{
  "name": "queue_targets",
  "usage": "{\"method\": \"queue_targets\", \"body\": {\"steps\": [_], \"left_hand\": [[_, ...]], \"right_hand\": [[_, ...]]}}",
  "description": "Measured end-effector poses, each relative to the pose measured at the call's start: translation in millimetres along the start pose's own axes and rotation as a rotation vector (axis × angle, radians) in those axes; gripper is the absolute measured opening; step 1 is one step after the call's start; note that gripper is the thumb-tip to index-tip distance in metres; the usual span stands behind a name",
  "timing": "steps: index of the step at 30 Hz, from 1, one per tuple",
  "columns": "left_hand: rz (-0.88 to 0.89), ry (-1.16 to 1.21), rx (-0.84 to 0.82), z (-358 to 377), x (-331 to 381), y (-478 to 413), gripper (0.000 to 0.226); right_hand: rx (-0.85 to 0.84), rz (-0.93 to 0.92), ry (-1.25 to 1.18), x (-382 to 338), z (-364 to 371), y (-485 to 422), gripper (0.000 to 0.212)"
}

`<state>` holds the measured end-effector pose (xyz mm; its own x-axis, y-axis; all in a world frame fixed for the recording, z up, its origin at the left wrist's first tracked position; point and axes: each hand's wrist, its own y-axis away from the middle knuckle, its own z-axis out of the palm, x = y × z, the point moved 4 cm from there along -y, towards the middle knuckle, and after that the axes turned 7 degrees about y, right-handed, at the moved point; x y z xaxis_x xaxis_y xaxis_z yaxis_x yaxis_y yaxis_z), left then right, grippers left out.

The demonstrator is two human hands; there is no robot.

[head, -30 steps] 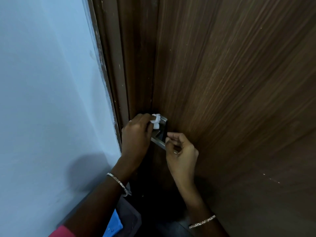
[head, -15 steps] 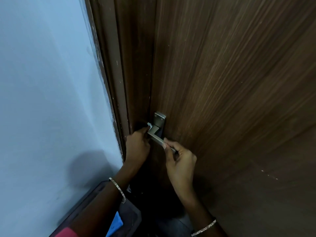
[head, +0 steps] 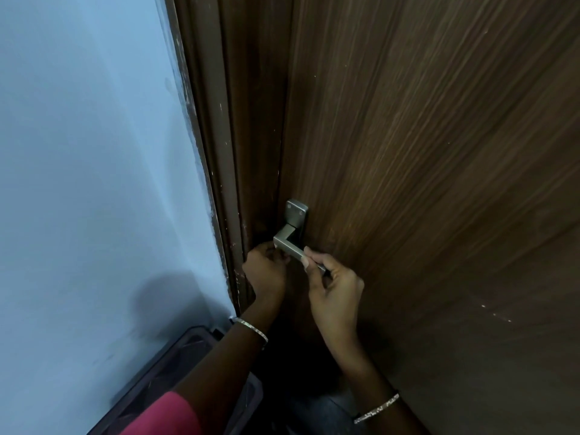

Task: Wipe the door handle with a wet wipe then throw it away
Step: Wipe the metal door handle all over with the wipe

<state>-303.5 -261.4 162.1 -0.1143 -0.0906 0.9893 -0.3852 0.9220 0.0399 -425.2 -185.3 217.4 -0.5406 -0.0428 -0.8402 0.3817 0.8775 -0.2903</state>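
Since a second ago the left hand (head: pixel 266 271) has dropped from the backplate to just under the lever's bend, curled closed; the soft, light wet wipe is presumably balled inside it, though hidden now. The right hand (head: pixel 334 288) pinches the free end of the door handle (head: pixel 290 244). Farther off, that stiff, probably slick metal lever stands out from the wooden door (head: pixel 423 152).

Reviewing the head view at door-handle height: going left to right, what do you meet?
Pale blue wall → dark door frame → left hand → metal door handle → right hand → wood-grain door.
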Motion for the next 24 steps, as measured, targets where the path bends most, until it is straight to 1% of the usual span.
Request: {"method": "queue_targets", "body": {"steps": [2, 3, 4, 6, 7, 9, 11, 13, 16, 19, 21, 22, 23, 24], "left_hand": [[-0.321, 0.408, -0.145, 5, -11, 5, 0.014], [-0.453, 0.593, -0.201, 5, -13, 10, 0.013], [-0.541, 0.703, -0.240, 3, -14, 12, 0.012], [-0.618, 0.748, -0.327, -4, -13, 13, 0.011], [-0.615, 0.716, -0.378, -7, -12, 13, 0.011], [-0.563, 0.605, -0.450, -10, -8, 13, 0.012], [-0.488, 0.487, -0.465, -11, -3, 16, 0.010], [-0.416, 0.408, -0.486, -11, 0, 20, 0.011], [-0.377, 0.372, -0.488, -15, 4, 22, 0.015], [-0.351, 0.385, -0.374, -29, 7, 14, 0.019], [-0.227, 0.345, -0.291, -42, 12, 8, 0.025], [-0.133, 0.297, -0.266, -47, 16, 6, 0.029], [-0.028, 0.228, -0.252, -51, 21, 5, 0.033], [0.075, 0.149, -0.241, -53, 27, 6, 0.037]], "right_hand": [[-0.037, 0.011, -0.048, 4, 0, -1, 0.019], [-0.058, 0.041, -0.104, 8, -1, -1, 0.017], [-0.072, 0.104, -0.187, 13, -1, -1, 0.018], [-0.083, 0.308, -0.379, 28, 0, 1, 0.027], [-0.116, 0.431, -0.485, 35, 4, 1, 0.032], [-0.280, 0.641, -0.739, 42, 15, 2, 0.037], [-0.421, 0.721, -0.960, 40, 22, -1, 0.036], [-0.456, 0.764, -1.082, 38, 24, -6, 0.037], [-0.416, 0.797, -1.117, 38, 22, -13, 0.037], [-0.297, 0.797, -1.155, 38, 24, -12, 0.033], [-0.213, 0.759, -1.227, 38, 24, -10, 0.027], [-0.196, 0.720, -1.249, 37, 22, -9, 0.030], [-0.197, 0.666, -1.231, 35, 20, -9, 0.033], [-0.202, 0.597, -1.148, 33, 17, -10, 0.035]]}}
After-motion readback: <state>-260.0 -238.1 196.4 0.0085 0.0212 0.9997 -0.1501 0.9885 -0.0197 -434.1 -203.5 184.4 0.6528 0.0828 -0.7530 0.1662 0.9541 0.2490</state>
